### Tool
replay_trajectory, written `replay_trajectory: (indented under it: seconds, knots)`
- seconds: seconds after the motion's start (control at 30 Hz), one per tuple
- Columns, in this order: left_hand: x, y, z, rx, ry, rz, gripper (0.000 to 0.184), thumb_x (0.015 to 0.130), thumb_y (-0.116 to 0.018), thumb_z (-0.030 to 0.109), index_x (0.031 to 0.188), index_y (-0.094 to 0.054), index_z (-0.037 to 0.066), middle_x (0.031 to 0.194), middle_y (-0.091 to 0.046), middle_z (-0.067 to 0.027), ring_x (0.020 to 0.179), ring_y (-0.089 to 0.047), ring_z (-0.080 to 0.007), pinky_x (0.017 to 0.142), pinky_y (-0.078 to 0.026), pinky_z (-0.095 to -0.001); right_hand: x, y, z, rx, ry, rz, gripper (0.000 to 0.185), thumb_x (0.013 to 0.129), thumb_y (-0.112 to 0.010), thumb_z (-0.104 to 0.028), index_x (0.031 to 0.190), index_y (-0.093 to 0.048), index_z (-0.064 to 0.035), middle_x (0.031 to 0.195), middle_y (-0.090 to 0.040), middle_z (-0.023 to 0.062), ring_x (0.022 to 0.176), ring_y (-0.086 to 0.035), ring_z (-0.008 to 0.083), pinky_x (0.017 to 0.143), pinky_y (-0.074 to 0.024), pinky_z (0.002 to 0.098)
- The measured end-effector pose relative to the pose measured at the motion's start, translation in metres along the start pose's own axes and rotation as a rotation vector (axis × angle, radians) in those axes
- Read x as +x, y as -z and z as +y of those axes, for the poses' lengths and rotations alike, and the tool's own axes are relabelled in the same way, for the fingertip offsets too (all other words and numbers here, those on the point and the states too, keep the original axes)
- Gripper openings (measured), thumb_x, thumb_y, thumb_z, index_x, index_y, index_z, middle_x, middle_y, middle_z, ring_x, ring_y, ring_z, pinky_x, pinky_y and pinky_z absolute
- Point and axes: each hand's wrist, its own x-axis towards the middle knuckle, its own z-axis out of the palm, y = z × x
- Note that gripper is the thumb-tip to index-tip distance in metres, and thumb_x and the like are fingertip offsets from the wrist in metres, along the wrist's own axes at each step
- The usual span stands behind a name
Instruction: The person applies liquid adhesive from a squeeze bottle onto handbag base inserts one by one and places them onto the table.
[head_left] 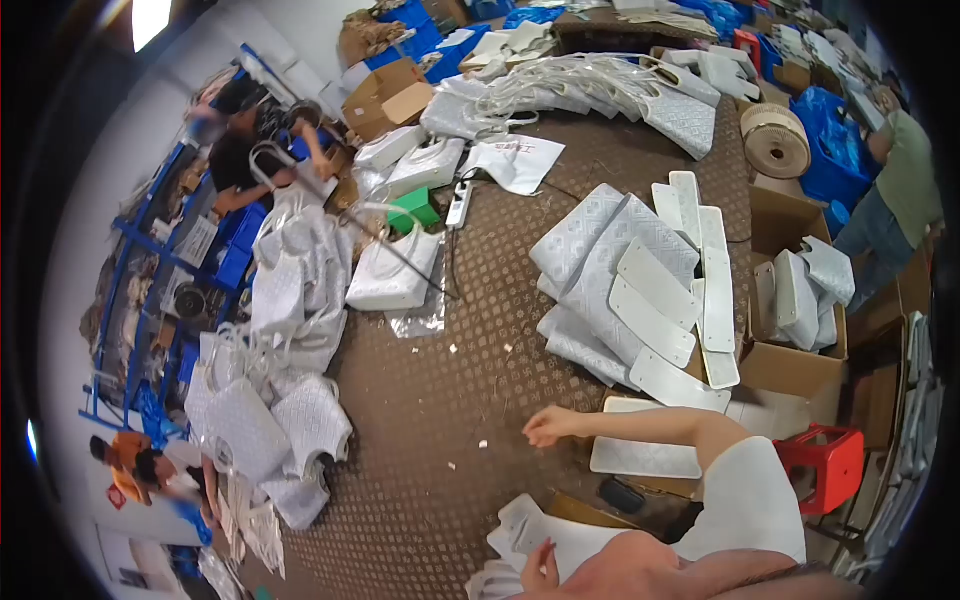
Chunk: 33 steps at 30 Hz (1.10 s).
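White scalloped panel (522,526), nearest, below the quilted pieces (642,240); left hand (539,572) beside it, grip not discernible. Right hand (552,426), apart from the left, over the patterned table (450,400), just below the quilted pieces; fingers curled, contents unclear. Flat strips (716,275), several, at their right, seemingly unjoined. Bags (684,118), many, beyond them, handles on, apparently assembled.

A green box (414,209) and a white power strip (459,206) are set near each other on the table (430,420). A beige fan (776,142) is placed beside blue plastic (832,150). At the right, a red stool (822,468) is seen; at the left, blue shelving (165,248) is stood by the wall (90,210).
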Motion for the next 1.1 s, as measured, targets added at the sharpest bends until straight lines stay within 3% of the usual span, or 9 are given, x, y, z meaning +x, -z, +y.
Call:
replay_trajectory:
  seconds: [0.13, 0.27, 0.47, 0.63, 0.77, 0.87, 0.9, 1.0, 1.1]
  knots:
    - [-0.062, 0.024, 0.03, 0.063, -0.024, 0.039, 0.025, 0.089, -0.053, 0.005, 0.113, -0.06, 0.005, 0.1, -0.065, -0.0158, 0.093, -0.063, -0.0284, 0.081, -0.049, -0.0326, -0.095, -0.024, 0.045, 0.082, -0.076, 0.053, 0.031, 0.09, -0.061, -0.023, 0.114, -0.059, -0.0037, 0.092, -0.067, 0.0064, 0.079, -0.064, 0.0123, 0.068, -0.053, 0.0254]
    - [-0.116, 0.031, 0.032, 0.051, -0.058, 0.152, 0.025, 0.087, -0.055, 0.0, 0.111, -0.06, 0.003, 0.1, -0.065, -0.0137, 0.093, -0.064, -0.0255, 0.081, -0.049, -0.0299, -0.166, -0.062, 0.084, 0.174, -0.137, 0.174, 0.025, 0.092, -0.057, -0.02, 0.11, -0.059, -0.0018, 0.086, -0.066, 0.0072, 0.069, -0.061, 0.0118, 0.062, -0.0507, 0.0242]
    - [-0.21, -0.004, 0.014, -0.405, 0.251, 0.241, 0.028, 0.09, -0.053, 0.001, 0.118, -0.058, 0.003, 0.1, -0.067, -0.0099, 0.092, -0.063, -0.0154, 0.078, -0.049, -0.0263, -0.231, -0.138, 0.071, 0.123, -0.254, 0.187, 0.028, 0.093, -0.056, -0.024, 0.107, -0.059, -0.0006, 0.086, -0.065, 0.0065, 0.072, -0.06, 0.0112, 0.065, -0.0492, 0.0229]
    - [-0.247, -0.01, 0.004, -0.436, 0.213, 0.207, 0.029, 0.09, -0.053, 0.001, 0.118, -0.058, 0.004, 0.097, -0.068, -0.0074, 0.087, -0.063, -0.0114, 0.076, -0.049, -0.0243, -0.251, -0.191, 0.014, 0.067, 0.078, 0.173, 0.032, 0.096, -0.051, -0.028, 0.11, -0.057, -0.0005, 0.088, -0.063, 0.0055, 0.074, -0.059, 0.0105, 0.067, -0.0485, 0.0241]
    - [-0.262, 0.018, -0.019, -0.315, 0.18, 0.256, 0.028, 0.09, -0.054, 0.002, 0.118, -0.058, 0.004, 0.095, -0.068, -0.0061, 0.085, -0.063, -0.0115, 0.075, -0.049, -0.0244, -0.329, -0.26, -0.121, 0.004, 0.73, -0.075, 0.035, 0.097, -0.044, -0.034, 0.103, -0.057, -0.0015, 0.091, -0.062, 0.0122, 0.081, -0.06, 0.0202, 0.072, -0.0489, 0.0316]
    - [-0.269, 0.039, -0.044, -0.264, 0.131, 0.249, 0.028, 0.09, -0.054, 0.004, 0.118, -0.056, 0.0, 0.096, -0.067, -0.0081, 0.085, -0.063, -0.0121, 0.076, -0.049, -0.0239, -0.408, -0.314, -0.192, -0.065, 1.225, -0.255, 0.03, 0.094, -0.048, -0.038, 0.097, -0.056, -0.0097, 0.085, -0.061, 0.0122, 0.079, -0.061, 0.0239, 0.07, -0.0491, 0.0335]
    - [-0.272, 0.045, -0.051, -0.284, 0.158, 0.306, 0.029, 0.09, -0.052, 0.003, 0.119, -0.056, 0.0, 0.098, -0.067, -0.0089, 0.088, -0.062, -0.013, 0.077, -0.048, -0.0246, -0.422, -0.326, -0.207, 0.037, 1.248, -0.429, 0.022, 0.092, -0.054, -0.034, 0.095, -0.057, -0.0117, 0.087, -0.061, 0.0105, 0.077, -0.061, 0.0225, 0.07, -0.0497, 0.0322]
    - [-0.28, 0.049, -0.048, -0.342, 0.168, 0.358, 0.029, 0.091, -0.051, 0.002, 0.12, -0.056, 0.001, 0.1, -0.066, -0.0098, 0.09, -0.061, -0.0139, 0.079, -0.048, -0.025, -0.47, -0.268, -0.201, -0.026, 1.297, -0.425, 0.021, 0.092, -0.054, -0.031, 0.096, -0.057, -0.0104, 0.089, -0.061, 0.0111, 0.079, -0.061, 0.0228, 0.071, -0.0497, 0.0329]
    - [-0.285, 0.045, -0.038, -0.421, 0.154, 0.371, 0.029, 0.091, -0.05, 0.002, 0.12, -0.055, 0.0, 0.101, -0.065, -0.0099, 0.09, -0.061, -0.014, 0.08, -0.047, -0.0245, -0.464, -0.377, -0.199, -0.111, 1.333, -0.49, 0.019, 0.091, -0.054, -0.026, 0.097, -0.058, -0.0084, 0.093, -0.061, 0.0119, 0.083, -0.06, 0.0233, 0.073, -0.0499, 0.034]
